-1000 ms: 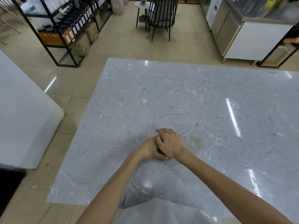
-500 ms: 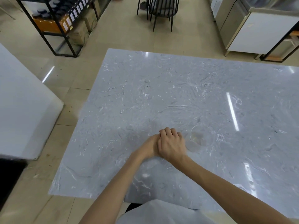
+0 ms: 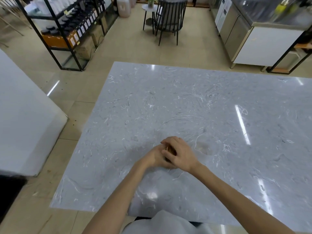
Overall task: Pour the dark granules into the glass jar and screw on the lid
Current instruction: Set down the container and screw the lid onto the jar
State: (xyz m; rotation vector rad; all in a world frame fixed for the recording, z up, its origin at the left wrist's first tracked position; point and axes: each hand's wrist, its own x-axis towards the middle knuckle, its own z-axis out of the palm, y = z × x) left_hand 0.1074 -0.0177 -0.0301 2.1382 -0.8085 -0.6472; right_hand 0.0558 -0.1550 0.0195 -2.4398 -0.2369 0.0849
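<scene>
Both my hands meet over a small object near the front middle of the grey marble table (image 3: 194,105). My left hand (image 3: 154,157) wraps around it from the left side. My right hand (image 3: 181,153) covers it from above, fingers curled over the top. Between the fingers only a sliver of a golden-brown lid (image 3: 167,148) and a dark part below it shows. The glass jar itself is almost wholly hidden by my hands, and I cannot see any granules.
A faint ring mark (image 3: 201,146) lies on the marble just right of my hands. Off the table stand a white counter (image 3: 25,125) at left, black shelving with bottles (image 3: 70,31), a dark chair (image 3: 170,17) and steel cabinets (image 3: 253,39).
My right hand has turned on top of the object, its fingers now pointing more to the left, and a sliver of golden lid shows. The camera view tilted slightly.
</scene>
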